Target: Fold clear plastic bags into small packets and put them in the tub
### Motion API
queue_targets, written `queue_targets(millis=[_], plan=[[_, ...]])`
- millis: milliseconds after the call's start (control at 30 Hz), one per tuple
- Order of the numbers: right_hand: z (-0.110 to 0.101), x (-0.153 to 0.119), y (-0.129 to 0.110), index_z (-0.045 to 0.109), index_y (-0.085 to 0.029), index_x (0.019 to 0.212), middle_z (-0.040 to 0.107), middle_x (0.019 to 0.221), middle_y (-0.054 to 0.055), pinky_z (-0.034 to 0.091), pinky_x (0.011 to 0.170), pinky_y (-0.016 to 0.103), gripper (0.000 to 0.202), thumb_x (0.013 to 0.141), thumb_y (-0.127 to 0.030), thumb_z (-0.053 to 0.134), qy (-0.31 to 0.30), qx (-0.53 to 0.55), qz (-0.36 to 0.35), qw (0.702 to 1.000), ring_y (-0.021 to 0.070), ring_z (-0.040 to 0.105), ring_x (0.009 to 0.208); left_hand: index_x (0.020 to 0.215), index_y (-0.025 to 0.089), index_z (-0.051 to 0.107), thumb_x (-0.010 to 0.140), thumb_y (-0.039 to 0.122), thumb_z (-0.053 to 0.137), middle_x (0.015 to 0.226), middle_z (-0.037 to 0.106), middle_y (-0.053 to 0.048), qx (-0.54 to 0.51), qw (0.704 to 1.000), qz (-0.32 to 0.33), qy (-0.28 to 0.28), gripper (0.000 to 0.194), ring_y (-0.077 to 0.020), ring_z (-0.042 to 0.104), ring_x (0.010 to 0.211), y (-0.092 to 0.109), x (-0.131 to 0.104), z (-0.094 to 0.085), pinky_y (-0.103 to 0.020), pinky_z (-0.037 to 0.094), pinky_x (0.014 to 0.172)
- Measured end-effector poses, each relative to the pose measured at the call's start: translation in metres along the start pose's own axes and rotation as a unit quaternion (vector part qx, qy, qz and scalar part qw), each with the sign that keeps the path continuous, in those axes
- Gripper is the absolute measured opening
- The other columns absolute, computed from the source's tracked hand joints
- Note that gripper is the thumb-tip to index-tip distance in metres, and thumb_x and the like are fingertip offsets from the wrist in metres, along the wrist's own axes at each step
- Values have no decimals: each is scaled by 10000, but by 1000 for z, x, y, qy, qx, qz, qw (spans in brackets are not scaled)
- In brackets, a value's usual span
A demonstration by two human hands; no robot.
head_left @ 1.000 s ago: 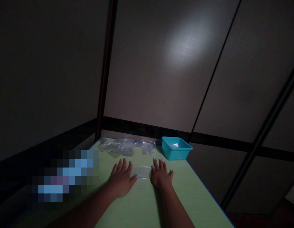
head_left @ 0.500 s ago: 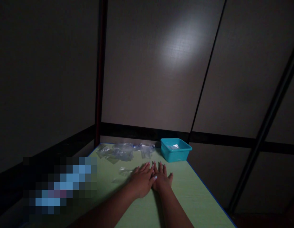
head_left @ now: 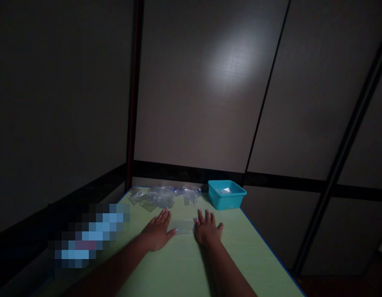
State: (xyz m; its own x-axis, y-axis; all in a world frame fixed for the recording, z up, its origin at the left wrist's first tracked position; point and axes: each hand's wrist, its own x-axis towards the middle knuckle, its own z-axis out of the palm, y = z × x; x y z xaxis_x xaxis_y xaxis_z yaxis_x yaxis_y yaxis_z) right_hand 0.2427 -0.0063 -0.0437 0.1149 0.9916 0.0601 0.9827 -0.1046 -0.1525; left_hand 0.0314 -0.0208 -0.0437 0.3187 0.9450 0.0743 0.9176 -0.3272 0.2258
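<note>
A clear plastic bag lies flat on the green table, between my two hands. My left hand rests palm down with its fingers spread, its thumb at the bag's left side. At the right side, my right hand is also palm down with fingers apart, covering that end of the bag. Both hands are open and grip nothing. How far the bag runs under the palms is hidden.
Several crumpled clear plastic bags lie along the table's far edge. A turquoise basin at the back right holds something clear or whitish. Panelled walls stand behind the table. A blurred-out patch covers the left side.
My left hand has slid left, away from the right hand, and the clear bag now shows between them. My right hand has stayed nearly in place. The view has shifted slightly.
</note>
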Motion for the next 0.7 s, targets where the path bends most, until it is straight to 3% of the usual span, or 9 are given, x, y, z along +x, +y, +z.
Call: queue_targets(millis=[100,233,367,467,600,700], plan=[[-2,-4,0,89,-343,1378,87,1465,60,33,946,635,514,886,-484,139,6,-10,-12,1000,282,60,1326,1386,66,160,797,658,203,1446,65,-146,-6,1000,-7,0,836,-252,35,1336,-7,-6,1,-439,122,1061],[-4,-12,5,127,-329,1378,139,1455,73,45,961,622,530,879,-506,149,26,-27,-51,998,283,93,1323,1362,54,251,756,682,285,1426,144,-209,-21,998,-63,-5,873,-316,63,1325,-15,-1,0,-492,152,1028],[-12,-14,13,171,-361,1365,154,1451,35,-46,968,623,516,873,-516,166,53,-54,-72,995,281,75,1325,1212,103,493,800,489,392,1337,383,-199,2,992,-66,103,574,-324,272,1268,-21,14,-12,-453,226,989],[-26,-7,9,172,-373,1364,97,1457,5,-52,983,605,516,867,-505,217,84,-58,-92,991,260,14,1331,953,173,604,783,354,453,1064,580,-110,-9,983,-49,175,291,-262,467,1060,-22,17,-20,-376,318,901],[-38,6,-15,240,-328,1359,104,1459,15,-6,987,615,522,863,-488,269,45,-9,-162,986,244,-12,1334,864,206,579,742,308,526,955,564,-56,-14,979,-32,201,169,-235,460,980,-16,10,-19,-332,334,837],[-35,3,-33,175,-321,1376,35,1465,25,-12,979,622,527,876,-453,276,43,43,-204,977,236,-31,1334,853,221,572,731,293,556,955,555,-38,-15,982,-23,184,142,-227,445,979,-11,5,-15,-318,329,828]])
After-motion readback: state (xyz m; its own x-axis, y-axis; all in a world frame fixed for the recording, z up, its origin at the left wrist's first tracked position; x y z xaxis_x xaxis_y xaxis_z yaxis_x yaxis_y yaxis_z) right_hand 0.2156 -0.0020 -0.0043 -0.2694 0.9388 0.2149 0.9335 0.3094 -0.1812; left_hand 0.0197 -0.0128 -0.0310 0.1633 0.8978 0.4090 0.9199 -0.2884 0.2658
